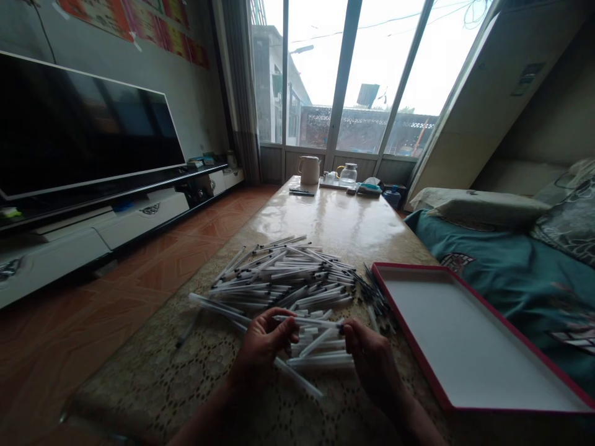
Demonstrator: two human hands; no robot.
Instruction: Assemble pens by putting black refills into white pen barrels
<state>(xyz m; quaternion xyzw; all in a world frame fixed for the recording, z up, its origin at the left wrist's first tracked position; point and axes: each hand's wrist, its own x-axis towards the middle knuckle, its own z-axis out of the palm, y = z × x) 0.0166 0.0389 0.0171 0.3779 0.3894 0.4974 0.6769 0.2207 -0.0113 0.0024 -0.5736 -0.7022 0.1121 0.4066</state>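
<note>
Between my two hands a white pen barrel (316, 323) lies nearly level above the table. My left hand (266, 339) pinches its left end between thumb and fingers. The dark end at the right sits in the closed fingers of my right hand (369, 350). Beneath and beyond my hands spreads a loose heap of white pen barrels (274, 272), many with black ends. Thin dark pen parts (376, 294) lie at the heap's right side, against the box lid. A single barrel (300, 378) lies slanted close to my left wrist.
A shallow red-rimmed white box lid (469, 347) stands at the right on the patterned table (153, 378). At the far end are a kettle (308, 170), a glass jug (348, 174) and a tissue pack (369, 187). A teal-covered seat (493, 260) borders the right side.
</note>
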